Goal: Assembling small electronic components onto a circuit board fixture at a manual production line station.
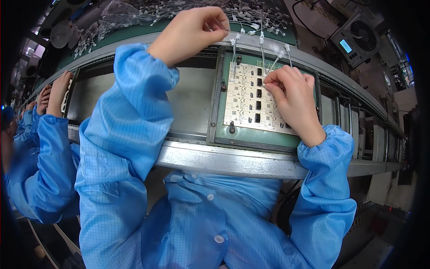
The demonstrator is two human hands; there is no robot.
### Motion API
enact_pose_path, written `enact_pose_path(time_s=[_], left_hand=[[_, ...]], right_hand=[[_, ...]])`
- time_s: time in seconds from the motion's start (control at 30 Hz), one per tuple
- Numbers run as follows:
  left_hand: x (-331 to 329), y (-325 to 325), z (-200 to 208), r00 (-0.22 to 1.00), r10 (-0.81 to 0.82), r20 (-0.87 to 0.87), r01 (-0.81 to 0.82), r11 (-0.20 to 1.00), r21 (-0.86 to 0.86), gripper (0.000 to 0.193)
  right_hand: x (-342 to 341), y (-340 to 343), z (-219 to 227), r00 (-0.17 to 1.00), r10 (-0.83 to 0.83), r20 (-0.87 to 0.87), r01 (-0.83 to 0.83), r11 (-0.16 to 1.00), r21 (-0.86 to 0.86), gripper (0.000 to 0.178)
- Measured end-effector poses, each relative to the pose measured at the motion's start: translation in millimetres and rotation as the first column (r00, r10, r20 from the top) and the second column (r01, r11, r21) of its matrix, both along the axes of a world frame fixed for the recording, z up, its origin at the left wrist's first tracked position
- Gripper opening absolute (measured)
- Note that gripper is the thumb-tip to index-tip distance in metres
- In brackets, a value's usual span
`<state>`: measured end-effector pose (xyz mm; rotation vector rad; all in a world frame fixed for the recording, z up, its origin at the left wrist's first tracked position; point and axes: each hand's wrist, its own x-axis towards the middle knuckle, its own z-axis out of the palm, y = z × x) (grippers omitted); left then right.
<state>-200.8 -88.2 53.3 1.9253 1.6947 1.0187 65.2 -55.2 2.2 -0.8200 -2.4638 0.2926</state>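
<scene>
A panel of cream-coloured circuit boards (pixel 242 93) with a row of black components (pixel 258 93) lies in a green-based fixture (pixel 219 131). My right hand (pixel 293 96) is over the panel's right half, thumb and fingertips pinched together beside an upper black component; what they grip, if anything, is hidden. Higher up and to the left, my left hand (pixel 190 33) hangs above the far rail, its fingers curled in toward the thumb. I cannot make out anything in it. Thin cables with white connectors (pixel 261 39) run from the panel's upper part over the far rail.
Behind the rail lies a loose heap of white-ended cables (pixel 152 15). The near metal rail (pixel 233 160) runs along my body. A co-worker's hand (pixel 58 92) is at the line on the left. A device with a lit screen (pixel 346 45) stands at the far right.
</scene>
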Motion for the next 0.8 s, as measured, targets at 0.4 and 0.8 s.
enact_pose_path(time_s=[0.4,0.8], left_hand=[[19,-49,-26,0.990,-0.063,0.124,0.031,0.970,0.242,0.018],[71,-77,-35,0.765,0.018,-0.644,0.185,0.951,0.246,0.011]], right_hand=[[7,-10,3,0.998,0.028,0.061,-0.037,0.986,0.165,0.001],[-33,89,52,0.992,0.051,0.112,-0.063,0.992,0.110,0.021]])
